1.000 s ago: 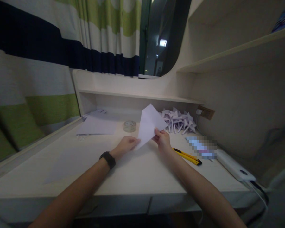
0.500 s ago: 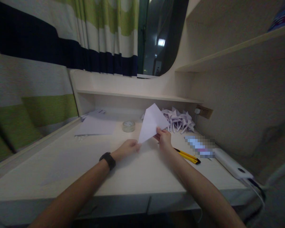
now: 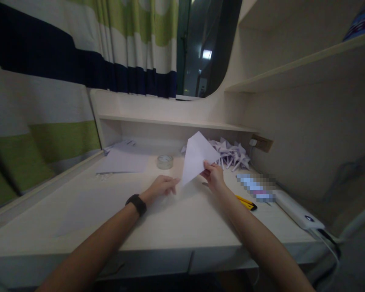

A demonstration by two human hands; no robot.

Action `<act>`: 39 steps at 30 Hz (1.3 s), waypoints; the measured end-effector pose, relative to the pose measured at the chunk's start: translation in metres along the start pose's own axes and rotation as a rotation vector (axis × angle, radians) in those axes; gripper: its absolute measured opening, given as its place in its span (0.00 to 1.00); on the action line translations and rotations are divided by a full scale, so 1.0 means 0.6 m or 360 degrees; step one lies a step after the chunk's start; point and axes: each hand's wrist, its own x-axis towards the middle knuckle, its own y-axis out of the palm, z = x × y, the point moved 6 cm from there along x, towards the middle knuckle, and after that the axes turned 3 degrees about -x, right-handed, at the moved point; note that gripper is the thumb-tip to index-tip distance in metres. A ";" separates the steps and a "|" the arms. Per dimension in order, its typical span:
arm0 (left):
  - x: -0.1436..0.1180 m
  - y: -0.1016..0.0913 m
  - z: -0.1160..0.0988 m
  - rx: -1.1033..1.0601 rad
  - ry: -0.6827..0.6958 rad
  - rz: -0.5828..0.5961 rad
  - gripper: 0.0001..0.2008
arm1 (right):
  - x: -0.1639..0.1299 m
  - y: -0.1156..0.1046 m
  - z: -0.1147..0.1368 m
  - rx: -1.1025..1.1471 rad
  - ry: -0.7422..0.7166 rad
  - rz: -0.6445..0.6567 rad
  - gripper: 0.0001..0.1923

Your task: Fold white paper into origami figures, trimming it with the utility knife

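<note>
A white sheet of paper (image 3: 197,156) is held up over the desk, tilted, with one corner pointing down to the left. My right hand (image 3: 213,174) pinches its lower right edge between thumb and fingers. Just left of the lower corner is my left hand (image 3: 163,186), its index finger stretched out and the others loosely curled; it appears slightly apart from the paper. A yellow and black utility knife (image 3: 246,202) lies partly hidden under my right forearm. Behind the hands stands a roll of clear tape (image 3: 165,162).
A stack of white paper (image 3: 121,158) lies at the back left of the desk (image 3: 170,227). Several folded paper pinwheels (image 3: 231,152) are heaped at the back right. A blurred-out phone (image 3: 255,188) and a white power strip (image 3: 298,211) with cables lie along the right side.
The paper has shifted slightly right with my right hand. My left hand has come away from the lower corner, moving a little left. My right forearm now covers more of the knife.
</note>
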 end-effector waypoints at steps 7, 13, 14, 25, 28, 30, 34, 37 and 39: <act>-0.003 -0.054 -0.020 -0.0379 0.0053 -0.0343 0.20 | -0.021 0.033 -0.031 -0.0386 0.0301 0.0666 0.10; 0.001 -0.086 -0.006 -0.0227 0.0033 -0.0458 0.15 | -0.033 0.039 -0.049 -0.0533 0.0377 0.0792 0.12; 0.001 -0.085 -0.005 -0.0220 0.0023 -0.0425 0.14 | -0.030 0.036 -0.051 -0.0549 0.0380 0.0791 0.12; 0.000 -0.066 -0.011 -0.0113 0.0004 -0.0177 0.12 | -0.027 0.031 -0.058 -0.0578 0.0342 0.0868 0.17; 0.000 -0.063 -0.006 -0.0110 -0.0019 -0.0135 0.14 | -0.028 0.033 -0.061 -0.0608 0.0305 0.0865 0.19; 0.001 -0.060 -0.005 -0.0078 -0.0005 -0.0106 0.14 | -0.030 0.036 -0.063 -0.0594 0.0287 0.0874 0.20; 0.001 -0.060 -0.009 -0.0018 0.0064 -0.0120 0.13 | -0.036 0.045 -0.062 -0.0537 0.0247 0.0847 0.19; 0.002 -0.062 -0.010 0.0011 0.0055 -0.0137 0.13 | -0.039 0.049 -0.061 -0.0510 0.0239 0.0858 0.19; 0.002 -0.062 -0.009 0.0009 0.0046 -0.0130 0.13 | -0.040 0.050 -0.060 -0.0510 0.0234 0.0875 0.20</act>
